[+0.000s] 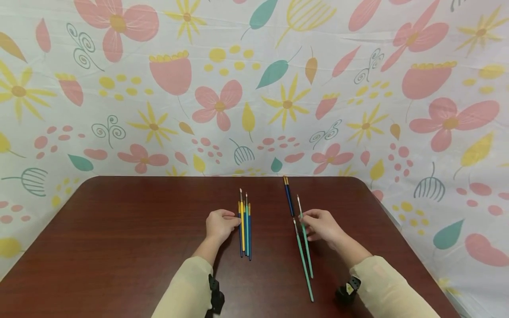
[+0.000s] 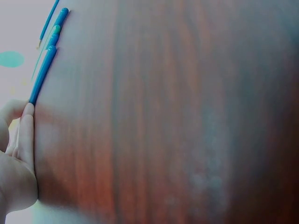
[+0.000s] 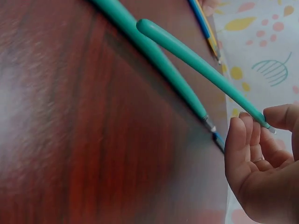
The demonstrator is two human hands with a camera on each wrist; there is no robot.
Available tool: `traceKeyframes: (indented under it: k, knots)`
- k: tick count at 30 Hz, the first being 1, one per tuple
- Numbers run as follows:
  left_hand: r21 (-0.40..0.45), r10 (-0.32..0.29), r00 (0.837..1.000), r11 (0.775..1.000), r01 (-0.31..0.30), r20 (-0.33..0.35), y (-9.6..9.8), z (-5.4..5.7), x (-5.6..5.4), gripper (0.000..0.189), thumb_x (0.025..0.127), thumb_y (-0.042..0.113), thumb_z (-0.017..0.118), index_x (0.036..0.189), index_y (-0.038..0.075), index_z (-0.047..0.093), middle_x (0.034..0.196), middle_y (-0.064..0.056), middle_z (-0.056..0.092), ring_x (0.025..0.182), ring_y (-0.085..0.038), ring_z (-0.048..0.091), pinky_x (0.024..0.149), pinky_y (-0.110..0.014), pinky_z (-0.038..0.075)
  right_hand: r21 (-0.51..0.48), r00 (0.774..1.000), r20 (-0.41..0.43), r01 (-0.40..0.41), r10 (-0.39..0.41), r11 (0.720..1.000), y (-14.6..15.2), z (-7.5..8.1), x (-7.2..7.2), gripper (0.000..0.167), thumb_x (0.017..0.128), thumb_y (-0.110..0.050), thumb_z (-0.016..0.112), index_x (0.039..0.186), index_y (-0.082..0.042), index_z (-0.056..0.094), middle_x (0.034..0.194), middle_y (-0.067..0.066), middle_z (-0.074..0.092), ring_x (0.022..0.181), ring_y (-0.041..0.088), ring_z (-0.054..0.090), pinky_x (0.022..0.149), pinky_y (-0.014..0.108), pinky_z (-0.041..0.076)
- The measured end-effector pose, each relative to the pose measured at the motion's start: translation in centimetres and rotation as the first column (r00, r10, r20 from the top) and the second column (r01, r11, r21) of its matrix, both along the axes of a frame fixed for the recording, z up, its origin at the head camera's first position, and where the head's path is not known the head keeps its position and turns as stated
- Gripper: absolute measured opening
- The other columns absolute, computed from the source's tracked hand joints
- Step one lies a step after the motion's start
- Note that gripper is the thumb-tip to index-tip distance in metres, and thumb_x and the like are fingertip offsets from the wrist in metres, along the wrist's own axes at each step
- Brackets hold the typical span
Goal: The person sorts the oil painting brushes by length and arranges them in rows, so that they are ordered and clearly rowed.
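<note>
My right hand (image 1: 321, 224) pinches a turquoise paintbrush (image 1: 307, 251) close to its metal ferrule, bristles pointing away. In the right wrist view, the handle's rounded end stands off from a second turquoise paintbrush (image 3: 173, 77) lying on the table. Just beyond them lie two dark blue paintbrushes (image 1: 289, 198), close together. My left hand (image 1: 220, 225) rests at the left side of a row of paintbrushes, its fingertips against the outermost dark blue paintbrush (image 2: 43, 74). A yellow-handled paintbrush (image 1: 243, 234), a turquoise one (image 1: 247, 240) and dark blue ones lie side by side there, bristles away.
The dark reddish-brown wooden table (image 1: 151, 238) has rounded far corners. Behind it hangs a white cloth (image 1: 254, 145) printed with flowers and leaves. Black wrist cameras are strapped over both pale sleeves (image 1: 187, 282).
</note>
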State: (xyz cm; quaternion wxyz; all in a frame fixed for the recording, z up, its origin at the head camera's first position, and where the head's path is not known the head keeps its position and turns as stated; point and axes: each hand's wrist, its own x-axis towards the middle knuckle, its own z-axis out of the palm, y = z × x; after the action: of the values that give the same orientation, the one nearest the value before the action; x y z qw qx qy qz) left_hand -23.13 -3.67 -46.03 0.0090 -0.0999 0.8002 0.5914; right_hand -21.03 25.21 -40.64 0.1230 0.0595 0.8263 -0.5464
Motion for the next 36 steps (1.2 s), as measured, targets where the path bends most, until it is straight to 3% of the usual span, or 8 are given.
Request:
traceKeyframes:
  k: [23, 36]
  knots:
    - [-0.006, -0.008, 1.0, 1.0, 0.008, -0.007, -0.1, 0.1, 0.1, 0.025, 0.078, 0.014, 0.075, 0.097, 0.0, 0.067, 0.09, -0.015, 0.073, 0.071, -0.019, 0.069, 0.064, -0.032, 0.057, 0.077, 0.996, 0.044, -0.085, 0.082, 0.993, 1.8, -1.7, 1.9, 0.032, 0.089, -0.011, 0.056, 0.112, 0.011, 0.06, 0.088, 0.009, 0.069, 0.067, 0.015, 0.063, 0.058, 0.033, 0.056]
    - [0.001, -0.005, 1.0, 1.0, 0.005, -0.013, 0.0, 0.3, 0.2, 0.025, 0.078, 0.015, 0.076, 0.096, 0.0, 0.068, 0.089, -0.014, 0.073, 0.07, -0.019, 0.069, 0.064, -0.032, 0.057, 0.14, 0.993, -0.008, -0.112, 0.114, 0.984, 1.7, -1.9, 2.6, 0.03, 0.087, -0.011, 0.065, 0.107, 0.011, 0.063, 0.089, 0.013, 0.071, 0.068, 0.018, 0.065, 0.057, 0.036, 0.057]
